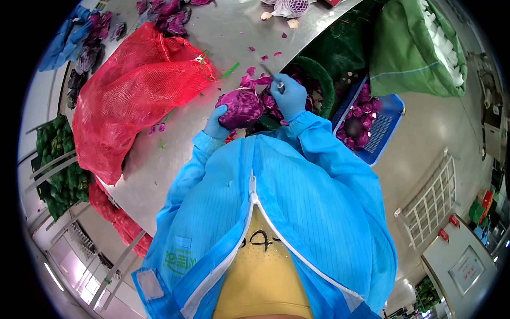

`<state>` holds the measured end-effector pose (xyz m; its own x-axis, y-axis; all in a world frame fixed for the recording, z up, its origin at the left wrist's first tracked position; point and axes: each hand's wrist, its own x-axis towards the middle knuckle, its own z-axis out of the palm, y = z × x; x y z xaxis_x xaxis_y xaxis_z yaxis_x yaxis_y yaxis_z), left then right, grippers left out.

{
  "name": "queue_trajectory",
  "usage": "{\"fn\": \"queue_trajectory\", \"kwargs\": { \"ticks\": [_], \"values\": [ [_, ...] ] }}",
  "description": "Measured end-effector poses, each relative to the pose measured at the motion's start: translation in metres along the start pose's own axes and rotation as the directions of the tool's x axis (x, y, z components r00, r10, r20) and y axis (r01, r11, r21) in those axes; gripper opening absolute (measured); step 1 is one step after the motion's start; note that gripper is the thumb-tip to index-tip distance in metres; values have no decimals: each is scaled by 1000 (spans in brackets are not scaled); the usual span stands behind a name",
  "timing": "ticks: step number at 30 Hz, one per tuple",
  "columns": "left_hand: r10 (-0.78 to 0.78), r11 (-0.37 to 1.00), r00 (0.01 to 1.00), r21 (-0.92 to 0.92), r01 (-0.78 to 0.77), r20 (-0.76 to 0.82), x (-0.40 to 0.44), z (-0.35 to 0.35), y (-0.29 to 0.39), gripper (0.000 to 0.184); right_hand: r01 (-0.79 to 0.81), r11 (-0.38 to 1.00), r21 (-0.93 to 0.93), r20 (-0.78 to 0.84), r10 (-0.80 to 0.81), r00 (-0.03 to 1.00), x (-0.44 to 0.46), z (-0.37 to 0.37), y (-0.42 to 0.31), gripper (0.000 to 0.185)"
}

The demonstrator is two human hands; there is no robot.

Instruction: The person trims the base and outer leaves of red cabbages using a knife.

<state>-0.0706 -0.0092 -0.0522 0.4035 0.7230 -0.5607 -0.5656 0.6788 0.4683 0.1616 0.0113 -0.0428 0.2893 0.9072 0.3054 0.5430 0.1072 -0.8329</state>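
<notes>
My left hand (215,125), in a blue glove, is closed on the near left side of a purple cabbage (241,108) at the table's edge. Loose purple leaves (256,81) stick out behind the head. My right hand (291,97), gloved too, is wrapped round the handle of a knife (267,70). Its thin blade points away, up and to the left. The right hand is beside the cabbage, above more purple leaves. Just right of that hand stands a dark green round bin (325,85) with leaf scraps inside.
A red mesh sack (127,95) lies on the steel table (223,42) at left. Purple leaves (167,16) and a netted bundle (289,7) are at the far side. A blue crate (383,127) of purple cabbages stands right, near a green sack (409,50).
</notes>
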Motion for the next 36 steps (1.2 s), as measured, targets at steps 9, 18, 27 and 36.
{"fn": "queue_trajectory", "kwargs": {
  "ticks": [9, 18, 27, 36],
  "values": [
    [47, 998, 994, -34, -43, 98, -8, -2, 3, 80, -289, 957, 14, 305, 271, 913, 0, -22, 7, 46],
    [279, 925, 935, 201, -323, 219, -20, 54, 23, 87, -526, 673, 521, 532, 226, 816, -26, -2, -28, 53],
    [208, 947, 942, 186, -261, 262, -20, 38, 23, 93, -661, 519, 542, 549, 377, 746, -15, -19, -53, 32],
    [31, 999, 959, -48, -18, 281, -22, 9, 15, 92, -922, -2, 386, 896, 239, 375, 28, -49, -35, 11]
  ]
}}
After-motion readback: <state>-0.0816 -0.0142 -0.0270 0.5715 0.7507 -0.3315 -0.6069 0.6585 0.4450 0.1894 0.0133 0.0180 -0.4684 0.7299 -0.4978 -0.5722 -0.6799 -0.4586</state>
